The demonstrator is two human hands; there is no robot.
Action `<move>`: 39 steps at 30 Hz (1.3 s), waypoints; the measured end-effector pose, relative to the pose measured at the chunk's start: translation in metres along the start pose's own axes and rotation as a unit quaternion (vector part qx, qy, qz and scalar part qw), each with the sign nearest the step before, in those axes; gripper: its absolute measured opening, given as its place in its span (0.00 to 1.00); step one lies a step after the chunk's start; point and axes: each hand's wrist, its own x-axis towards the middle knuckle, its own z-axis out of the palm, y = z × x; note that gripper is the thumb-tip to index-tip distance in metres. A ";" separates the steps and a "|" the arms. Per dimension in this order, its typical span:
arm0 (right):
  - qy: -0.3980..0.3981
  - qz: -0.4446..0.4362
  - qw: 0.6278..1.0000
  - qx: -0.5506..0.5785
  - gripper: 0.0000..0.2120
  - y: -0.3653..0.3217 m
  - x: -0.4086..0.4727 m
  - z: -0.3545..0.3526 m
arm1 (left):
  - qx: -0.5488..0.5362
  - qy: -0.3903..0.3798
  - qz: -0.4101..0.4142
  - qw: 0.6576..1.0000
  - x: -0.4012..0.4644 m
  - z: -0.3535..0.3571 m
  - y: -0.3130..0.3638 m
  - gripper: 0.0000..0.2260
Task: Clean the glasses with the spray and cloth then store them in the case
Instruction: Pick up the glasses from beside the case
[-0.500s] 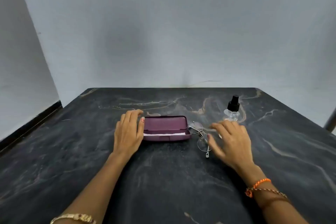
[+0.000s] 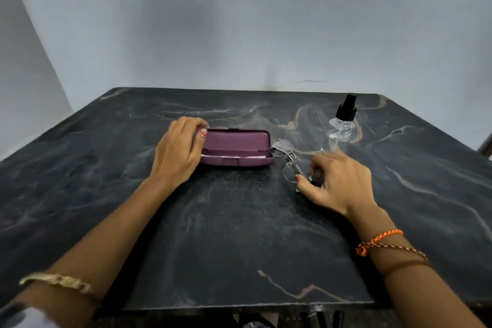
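A purple glasses case lies open at the middle of the dark marble table, with a thin white strip of cloth showing inside it. My left hand grips the case's left end, fingers curled over the lid and thumb on the front. Thin metal-framed glasses lie on the table just right of the case. My right hand pinches their near lens rim between thumb and fingers. A clear spray bottle with a black pump stands upright behind my right hand.
The table ends at a grey wall at the back and has a drop along its left and right edges. A dark object edge shows at the far right. Bracelets are on both wrists.
My right hand's spread fingers have curled in and closed on the glasses' near lens. My left hand's fingers have wrapped more around the case's left end.
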 end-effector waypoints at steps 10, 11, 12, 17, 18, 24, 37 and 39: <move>-0.039 0.071 0.987 0.136 0.09 0.011 0.003 0.002 | -0.004 -0.009 0.027 1.000 0.000 0.002 -0.003 0.12; -0.050 0.078 0.983 0.158 0.09 0.011 0.003 0.001 | -0.004 -0.012 0.026 1.000 -0.001 0.001 -0.002 0.13; -0.070 0.083 0.979 0.173 0.08 0.011 0.003 0.000 | -0.006 -0.013 0.026 1.000 -0.001 0.001 -0.002 0.13; -0.117 0.076 0.970 0.198 0.07 0.011 0.003 -0.001 | -0.011 -0.011 0.028 0.999 -0.001 0.000 -0.002 0.12; -0.110 0.072 0.971 0.198 0.07 0.011 0.003 -0.001 | -0.011 -0.010 0.030 0.999 0.000 0.000 -0.002 0.12; -0.042 0.094 0.983 0.154 0.12 0.013 0.001 -0.001 | -0.016 -0.008 0.047 0.999 -0.002 0.000 -0.002 0.12; 0.179 0.078 0.975 0.108 0.10 0.005 0.002 -0.007 | 0.001 -0.007 0.065 0.998 -0.003 -0.005 0.003 0.12; 0.203 0.072 0.971 0.106 0.10 0.004 0.002 -0.008 | 0.011 -0.002 0.075 0.997 -0.003 -0.005 0.005 0.12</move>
